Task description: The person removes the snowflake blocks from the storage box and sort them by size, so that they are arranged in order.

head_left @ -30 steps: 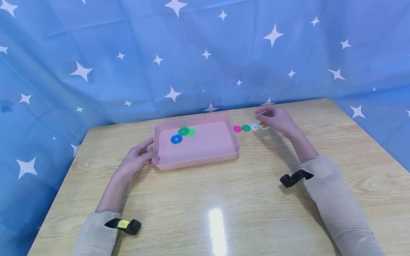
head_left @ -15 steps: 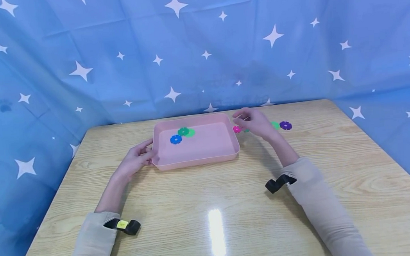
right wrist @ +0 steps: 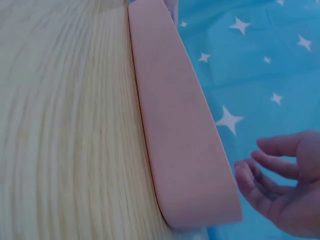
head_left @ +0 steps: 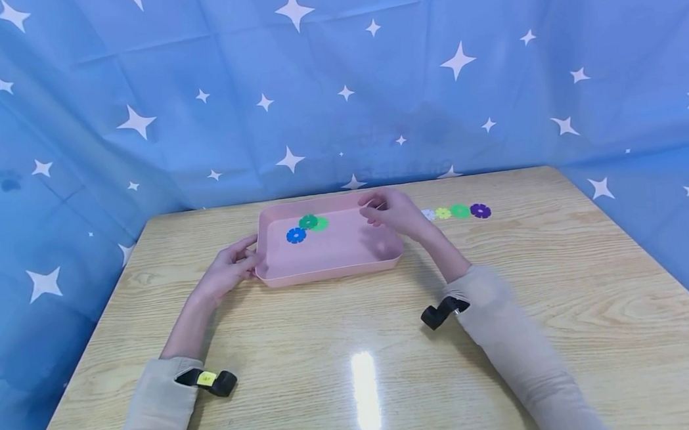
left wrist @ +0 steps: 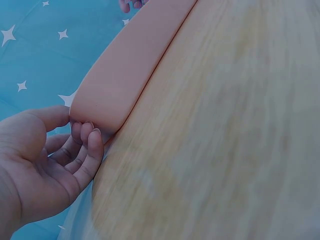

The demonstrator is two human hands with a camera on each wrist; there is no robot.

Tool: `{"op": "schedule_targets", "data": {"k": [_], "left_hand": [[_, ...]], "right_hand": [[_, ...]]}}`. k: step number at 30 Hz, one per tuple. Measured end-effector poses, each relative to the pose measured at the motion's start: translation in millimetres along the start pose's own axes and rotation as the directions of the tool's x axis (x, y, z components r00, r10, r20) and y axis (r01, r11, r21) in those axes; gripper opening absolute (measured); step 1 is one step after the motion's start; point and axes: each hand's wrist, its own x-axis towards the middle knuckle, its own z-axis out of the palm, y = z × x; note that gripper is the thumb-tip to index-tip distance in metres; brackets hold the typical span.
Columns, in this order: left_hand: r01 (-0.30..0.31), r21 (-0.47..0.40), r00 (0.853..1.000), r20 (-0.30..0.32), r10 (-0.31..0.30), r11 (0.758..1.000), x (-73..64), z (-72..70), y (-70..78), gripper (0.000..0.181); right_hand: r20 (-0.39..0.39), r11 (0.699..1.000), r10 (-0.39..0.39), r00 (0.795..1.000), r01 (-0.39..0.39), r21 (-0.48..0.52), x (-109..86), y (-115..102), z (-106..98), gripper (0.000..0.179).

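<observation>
A shallow pink tray [head_left: 346, 248] lies on the table. Inside it, toward the left, are a blue flower-shaped disc [head_left: 296, 235], a dark green disc [head_left: 308, 222] and a light green disc [head_left: 321, 223] partly overlapped by the dark one. My left hand [head_left: 229, 268] grips the tray's left end, thumb at the rim and fingers curled against the outer wall [left wrist: 105, 102]. Over the tray's right part hovers my right hand [head_left: 394, 212], fingers loosely bent; nothing shows between its thumb and fingers in the right wrist view.
Right of the tray a row of discs runs along the wooden table [head_left: 305, 349]: white [head_left: 429, 214], yellow [head_left: 442, 213], green [head_left: 460, 211] and purple [head_left: 480, 210]. My right hand and forearm cover the row's left end. A blue star-patterned curtain [head_left: 339, 123] hangs behind the table.
My right hand has moved left from above the row of discs to over the tray's right part, uncovering the right-hand discs. The left hand and tray have stayed in place.
</observation>
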Motion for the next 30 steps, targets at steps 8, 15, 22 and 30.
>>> {"op": "schedule_targets", "data": {"k": [8, 15, 22, 30], "left_hand": [[0.021, -0.005, 1.0, -0.014, -0.021, 1.0, -0.9, 0.3, 0.0, 0.063], [0.018, -0.007, 1.0, -0.009, -0.018, 1.0, 0.1, -0.6, -0.2, 0.064], [0.015, -0.005, 1.0, -0.007, -0.015, 1.0, 0.8, -1.1, -0.3, 0.065], [-0.005, -0.023, 1.0, 0.002, 0.005, 1.0, 0.8, -0.3, -0.8, 0.064]], "right_hand": [[0.023, 0.997, -0.078, 0.997, 0.078, 0.021, 16.3, -3, 32, 0.025], [0.055, 0.999, -0.027, 0.998, 0.029, -0.04, 22.5, -4, 56, 0.028], [0.105, 0.999, 0.007, 0.994, -0.002, -0.046, 28.5, -3, 75, 0.036], [0.106, 0.997, 0.048, 0.993, -0.042, -0.06, 39.2, -2, 84, 0.04]]}}
